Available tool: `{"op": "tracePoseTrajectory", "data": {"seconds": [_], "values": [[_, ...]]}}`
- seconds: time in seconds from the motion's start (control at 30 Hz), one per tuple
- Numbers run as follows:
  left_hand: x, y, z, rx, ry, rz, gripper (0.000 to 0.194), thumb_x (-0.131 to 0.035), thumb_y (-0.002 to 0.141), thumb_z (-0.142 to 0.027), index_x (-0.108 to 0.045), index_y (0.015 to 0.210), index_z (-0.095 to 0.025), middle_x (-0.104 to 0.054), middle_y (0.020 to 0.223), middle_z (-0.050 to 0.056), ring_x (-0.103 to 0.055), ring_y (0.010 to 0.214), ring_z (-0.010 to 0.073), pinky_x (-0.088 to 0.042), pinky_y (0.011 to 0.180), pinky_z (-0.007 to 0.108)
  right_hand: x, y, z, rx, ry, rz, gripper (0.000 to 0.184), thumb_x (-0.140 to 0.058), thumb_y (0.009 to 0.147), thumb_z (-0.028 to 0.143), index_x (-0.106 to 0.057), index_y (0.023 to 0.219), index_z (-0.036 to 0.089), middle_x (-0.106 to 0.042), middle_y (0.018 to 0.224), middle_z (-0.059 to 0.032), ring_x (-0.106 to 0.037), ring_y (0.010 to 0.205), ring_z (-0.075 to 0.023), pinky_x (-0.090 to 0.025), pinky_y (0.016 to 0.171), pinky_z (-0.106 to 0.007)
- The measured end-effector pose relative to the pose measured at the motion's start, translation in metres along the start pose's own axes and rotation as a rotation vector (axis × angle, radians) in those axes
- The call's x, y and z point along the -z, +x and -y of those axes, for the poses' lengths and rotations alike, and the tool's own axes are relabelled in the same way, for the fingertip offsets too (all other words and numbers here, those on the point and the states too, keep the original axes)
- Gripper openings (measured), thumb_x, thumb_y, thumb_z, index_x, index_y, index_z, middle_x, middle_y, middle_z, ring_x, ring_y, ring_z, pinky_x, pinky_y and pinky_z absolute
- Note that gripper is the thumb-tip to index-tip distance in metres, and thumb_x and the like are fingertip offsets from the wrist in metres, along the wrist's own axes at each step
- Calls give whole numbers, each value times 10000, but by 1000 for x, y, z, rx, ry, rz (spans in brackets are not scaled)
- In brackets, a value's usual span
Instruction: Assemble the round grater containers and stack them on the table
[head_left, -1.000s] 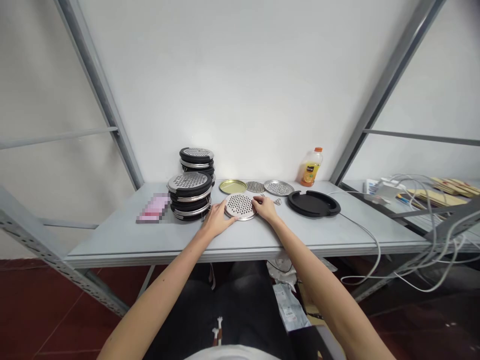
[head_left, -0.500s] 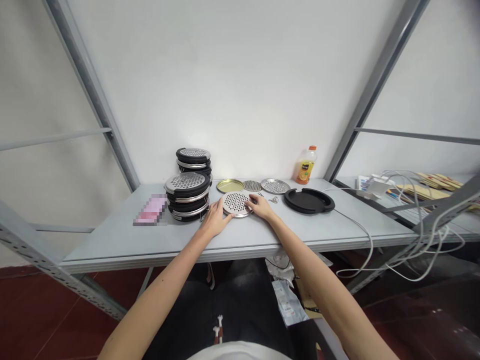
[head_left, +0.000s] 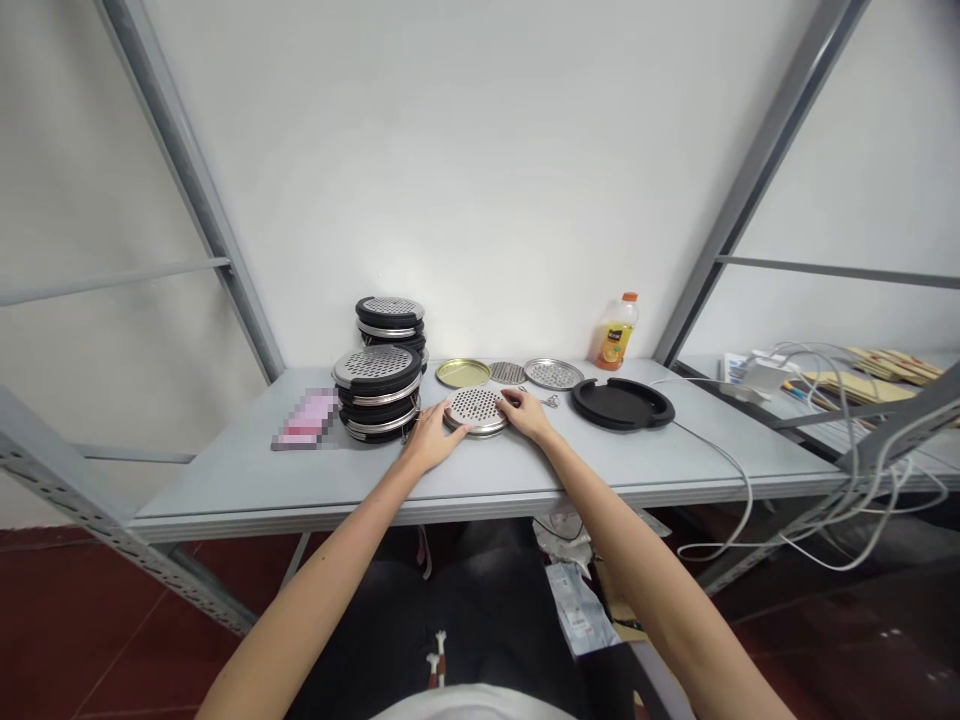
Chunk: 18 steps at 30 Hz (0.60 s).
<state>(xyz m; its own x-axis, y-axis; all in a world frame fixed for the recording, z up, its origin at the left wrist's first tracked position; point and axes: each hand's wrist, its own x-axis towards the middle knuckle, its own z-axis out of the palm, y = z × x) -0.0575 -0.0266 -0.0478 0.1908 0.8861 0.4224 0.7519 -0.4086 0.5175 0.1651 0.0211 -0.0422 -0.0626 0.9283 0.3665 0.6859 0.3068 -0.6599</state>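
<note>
Perforated disc (head_left: 478, 403): in the head view, lies flat near the middle of the grey table (head_left: 495, 480), between the two hands, its holed face up and its shiny rim showing toward the person.
Left hand (head_left: 430, 438): holding the disc at its left side, fingers along the left edge and thumb reaching to the near rim; the disc lies just to the right of the palm.
Right hand (head_left: 528, 414): fingers bent inward onto the disc's right edge, touching it, with the disc to the left of the palm; whether they pinch it or only rest there, I cannot tell.
Front stack (head_left: 377, 385): black rings and metal discs piled up just left of the left hand.
Rear stack (head_left: 390, 318): a similar pile, partly hidden by the front one.
Gold tray (head_left: 463, 374): beyond the held disc, near the wall.
Dark grater disc (head_left: 508, 373): flat, just right of the gold tray.
Silver disc (head_left: 554, 375): next in that row, on the right.
Small wire pieces (head_left: 550, 402): just beyond the right hand.
Black holder (head_left: 623, 405): flat, to the right of the right hand, well apart from the disc.
Bottle (head_left: 617, 335): upright by the wall, orange cap on.
</note>
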Motion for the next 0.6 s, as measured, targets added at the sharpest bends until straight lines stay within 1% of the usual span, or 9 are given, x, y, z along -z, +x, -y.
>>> {"op": "tracePoseTrajectory", "data": {"seconds": [0.13,0.23,0.4,0.5,0.6], "values": [[0,0,-1,-13,-6,-16,577,-649,808,-434,-477,1284,-157,-572,1260,138,-505,1189,272,-375,1031,397,0,0,1,7,-17,9,344,-517,808,399,-696,941,138,-686,833,-57,-594,792,-189,-441,767,-286],[1,0,-2,-21,-14,-34,564,-650,810,-424,-474,1281,-167,-570,1253,134,-493,1199,273,-372,1031,402,0,0,1,2,-21,0,327,-530,801,387,-694,955,150,-689,845,-59,-598,811,-193,-444,774,-284],[0,-1,0,-18,2,-5,552,-638,814,-427,-476,1269,-159,-553,1256,142,-474,1212,280,-372,1030,399,-1,0,1,-13,-26,2,322,-538,790,381,-685,964,152,-681,834,-51,-592,789,-188,-440,755,-277],[-1,-1,1,-25,11,1,515,-625,824,-433,-488,1247,-172,-550,1257,132,-473,1205,272,-368,1029,400,-1,-1,2,5,-45,15,292,-525,794,377,-685,894,154,-663,773,-35,-575,741,-176,-430,724,-268],[-1,-1,1,-36,14,4,477,-620,826,-432,-509,1212,-175,-574,1202,122,-490,1171,268,-380,1010,398,-1,-1,2,20,-58,31,280,-510,799,383,-676,815,157,-642,718,-23,-560,702,-169,-420,694,-261]]}}
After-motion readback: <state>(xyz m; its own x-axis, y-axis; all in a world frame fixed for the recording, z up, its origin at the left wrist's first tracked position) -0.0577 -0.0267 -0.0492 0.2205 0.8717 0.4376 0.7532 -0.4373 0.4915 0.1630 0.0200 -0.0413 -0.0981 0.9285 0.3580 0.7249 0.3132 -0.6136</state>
